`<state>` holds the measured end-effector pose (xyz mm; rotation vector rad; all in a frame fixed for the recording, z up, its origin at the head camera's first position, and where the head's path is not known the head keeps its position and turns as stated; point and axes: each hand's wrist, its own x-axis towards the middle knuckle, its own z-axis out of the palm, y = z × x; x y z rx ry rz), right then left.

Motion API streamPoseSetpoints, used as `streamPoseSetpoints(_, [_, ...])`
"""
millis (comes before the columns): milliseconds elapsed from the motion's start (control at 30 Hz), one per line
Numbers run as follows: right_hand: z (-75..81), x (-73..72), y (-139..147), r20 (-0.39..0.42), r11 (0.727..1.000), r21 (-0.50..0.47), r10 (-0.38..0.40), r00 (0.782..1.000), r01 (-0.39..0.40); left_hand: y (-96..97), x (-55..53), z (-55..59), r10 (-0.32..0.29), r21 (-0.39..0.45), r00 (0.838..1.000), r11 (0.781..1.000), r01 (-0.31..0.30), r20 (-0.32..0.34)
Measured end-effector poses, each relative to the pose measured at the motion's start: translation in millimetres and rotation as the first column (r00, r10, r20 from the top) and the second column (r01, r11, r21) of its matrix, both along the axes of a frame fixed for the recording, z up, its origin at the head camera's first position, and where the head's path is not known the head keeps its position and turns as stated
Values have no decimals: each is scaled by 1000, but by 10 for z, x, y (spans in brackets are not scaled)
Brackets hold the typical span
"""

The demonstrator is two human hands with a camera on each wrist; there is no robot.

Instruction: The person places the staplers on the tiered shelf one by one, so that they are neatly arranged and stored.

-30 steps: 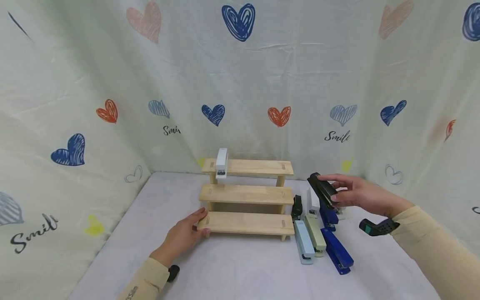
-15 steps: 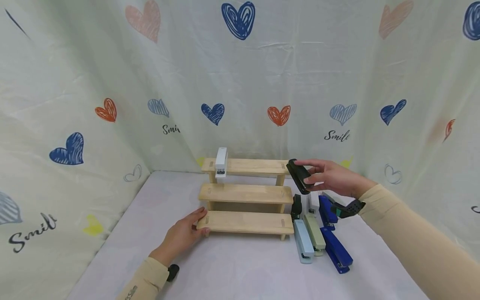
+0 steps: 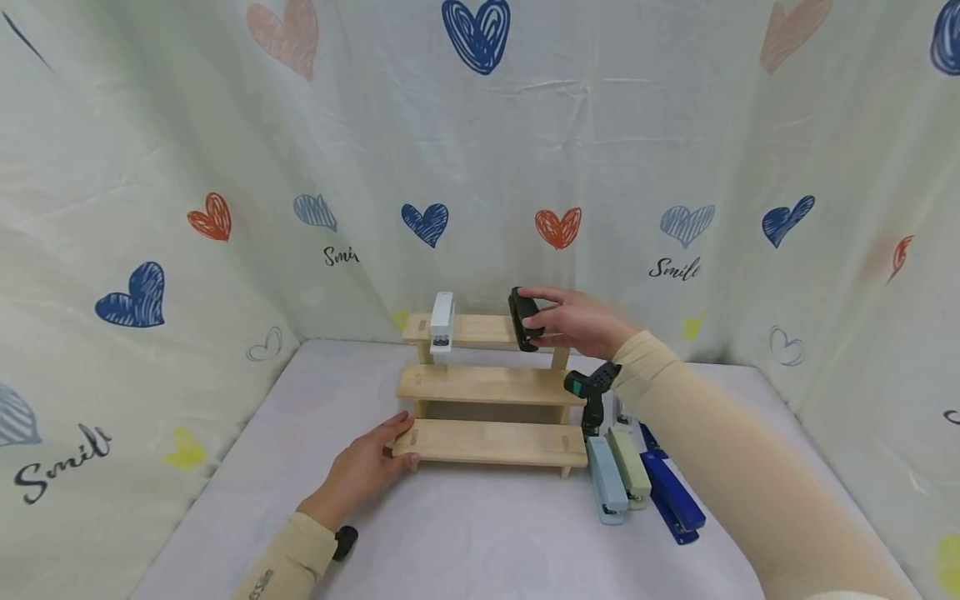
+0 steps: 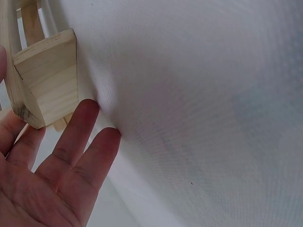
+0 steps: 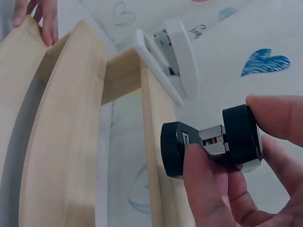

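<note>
A three-tier wooden display stand point(image 3: 480, 385) is at the middle of the table. My left hand point(image 3: 367, 467) grips the left end of its lowest tier; in the left wrist view the fingers point(image 4: 87, 123) lie about that end, two of them extended past it. My right hand point(image 3: 577, 321) holds a black stapler point(image 3: 525, 319) at the top tier, right of its middle. In the right wrist view thumb and fingers pinch the stapler point(image 5: 213, 144) at its sides; whether it touches the tier I cannot tell. A white stapler point(image 3: 442, 321) stands at the top tier's left.
Right of the stand lie a second black stapler point(image 3: 592, 414), a light blue stapler point(image 3: 607, 481), a pale green stapler point(image 3: 630, 467) and a dark blue stapler point(image 3: 672, 498). Others there are partly hidden by my right forearm. A heart-printed curtain point(image 3: 495, 167) hangs behind the table.
My right hand has carried the black stapler leftward and up from above the stapler group to the top tier, turning it more upright in view. My left hand stays on the lowest tier.
</note>
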<state>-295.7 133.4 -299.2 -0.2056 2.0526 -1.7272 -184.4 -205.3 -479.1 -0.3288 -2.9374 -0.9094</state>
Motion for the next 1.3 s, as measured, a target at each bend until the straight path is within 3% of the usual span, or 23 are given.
streamPoseSetpoints(167, [-41, -90, -306, 22, 998, -61, -23, 999, 25, -10, 0, -10, 4, 5, 1000, 1000, -4, 5])
streamPoseSetpoints(467, [-123, -175, -579, 15, 998, -45, -50, 999, 51, -1, -2, 5, 17, -7, 1000, 1000, -17, 0])
streamPoseSetpoints(667, [-160, -181, -639, 35, 996, -23, -87, 996, 88, 10, -9, -1, 21, -12, 1000, 1000, -21, 13])
streamPoseSetpoints(900, [-165, -160, -645, 45, 997, -22, -78, 996, 79, 15, 11, 18, 18, -6, 1000, 1000, -18, 14])
streamPoseSetpoints(1300, [-191, -138, -674, 17, 995, -18, -95, 995, 96, 14, 9, 17, 10, -7, 1000, 1000, -10, 7])
